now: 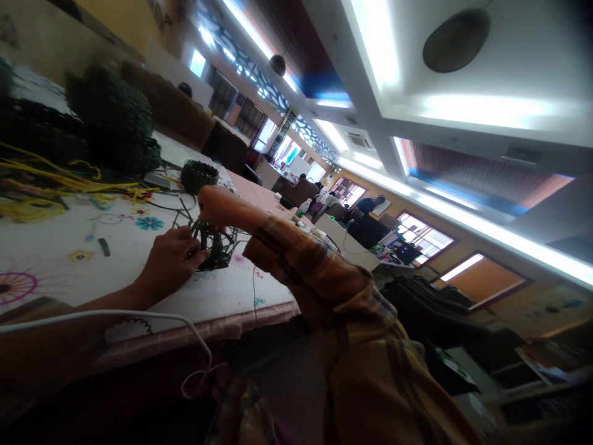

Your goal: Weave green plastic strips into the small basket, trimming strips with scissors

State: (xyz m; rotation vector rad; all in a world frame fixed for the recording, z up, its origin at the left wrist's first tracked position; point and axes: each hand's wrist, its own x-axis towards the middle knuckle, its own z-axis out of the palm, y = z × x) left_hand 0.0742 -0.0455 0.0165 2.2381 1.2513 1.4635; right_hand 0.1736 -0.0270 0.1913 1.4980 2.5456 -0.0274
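Observation:
A small, dark woven basket (221,254) with loose strips sticking out sits on the flowered white tablecloth. My left hand (172,261) is closed at its left side, thumb and fingers pinching its dark weave. From above, my right hand (214,208) reaches over its rim with the fingers bent down onto the strips. The right fingertips are partly hidden, so the exact strip there cannot be made out. Just behind my right hand stands a finished-looking dark round basket (199,176).
Yellow strips (50,179) and a big pile of dark woven pieces (111,117) cover the table's left. A short dark piece (104,247) lies left of my left hand. A white cable (139,314) crosses my left forearm. A bottle (302,209) and a person (370,204) are farther back.

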